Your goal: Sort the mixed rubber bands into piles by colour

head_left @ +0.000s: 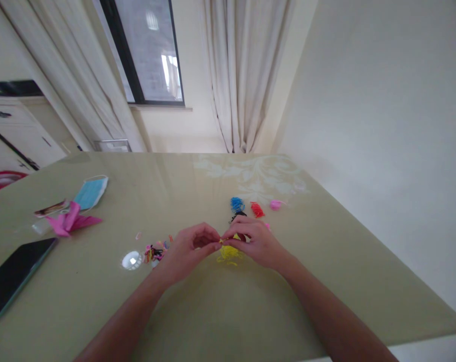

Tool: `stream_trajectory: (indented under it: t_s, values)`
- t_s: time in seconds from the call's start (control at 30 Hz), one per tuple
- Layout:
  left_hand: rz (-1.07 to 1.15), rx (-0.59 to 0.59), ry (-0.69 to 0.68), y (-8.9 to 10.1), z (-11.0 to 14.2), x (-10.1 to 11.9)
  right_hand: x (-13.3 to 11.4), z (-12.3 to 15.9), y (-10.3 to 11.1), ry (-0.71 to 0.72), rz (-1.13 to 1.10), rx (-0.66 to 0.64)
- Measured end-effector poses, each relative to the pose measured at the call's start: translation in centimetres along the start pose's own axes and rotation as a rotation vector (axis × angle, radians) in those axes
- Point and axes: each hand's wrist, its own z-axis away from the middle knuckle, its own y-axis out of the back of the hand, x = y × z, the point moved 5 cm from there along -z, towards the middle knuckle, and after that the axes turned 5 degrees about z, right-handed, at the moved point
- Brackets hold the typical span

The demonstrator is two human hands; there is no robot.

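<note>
My left hand and my right hand meet over the middle of the green table, fingertips pinched together on a small yellow rubber band. Under them lies a pile of yellow rubber bands. Just beyond my right hand sit small sorted heaps: blue bands, red bands, pink bands and a black heap. A mixed pile of coloured bands lies left of my left hand.
At the left lie a dark phone, a pink folded paper, a blue face mask and a small card. A bright light spot reflects on the table. Curtains, a window and a wall stand behind.
</note>
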Motion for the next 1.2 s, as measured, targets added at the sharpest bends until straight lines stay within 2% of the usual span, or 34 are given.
stream_trajectory:
  t_s: [0.23,0.37,0.43,0.5,0.57,0.63,0.7,0.8,0.97,1.1,1.2]
  values:
    - [0.083,-0.007,0.024,-0.4,-0.1,-0.2,-0.1,-0.1,-0.1,-0.006,0.003,-0.020]
    - [-0.056,0.015,0.010,0.5,-0.1,0.3,-0.1,-0.2,1.3,-0.028,-0.027,0.051]
    - [-0.288,0.093,0.003,2.0,-0.1,0.7,0.1,-0.1,2.8,-0.060,-0.068,0.148]
    - [-0.647,0.230,0.025,4.1,0.2,1.0,0.4,0.1,4.4,-0.096,-0.132,0.255]
    - [-1.021,0.361,0.108,6.2,0.8,1.0,0.5,0.4,5.7,-0.123,-0.200,0.337]
    - [-1.272,0.374,0.227,7.6,1.4,0.4,0.5,0.6,6.6,-0.131,-0.252,0.386]
    - [-1.386,0.330,0.338,8.3,1.8,-0.5,0.4,0.7,7.0,-0.128,-0.285,0.410]
    - [-1.395,0.230,0.383,8.3,1.7,-1.5,0.1,0.8,7.2,-0.119,-0.330,0.426]
    - [-1.353,0.143,0.335,7.6,1.1,-1.9,-0.3,0.7,7.3,-0.113,-0.380,0.429]
    - [-1.232,0.219,0.253,7.1,0.8,-1.0,-0.4,0.8,7.4,-0.108,-0.374,0.429]
    - [-0.984,0.296,0.181,6.7,0.5,-0.1,-0.1,0.7,7.1,-0.123,-0.344,0.387]
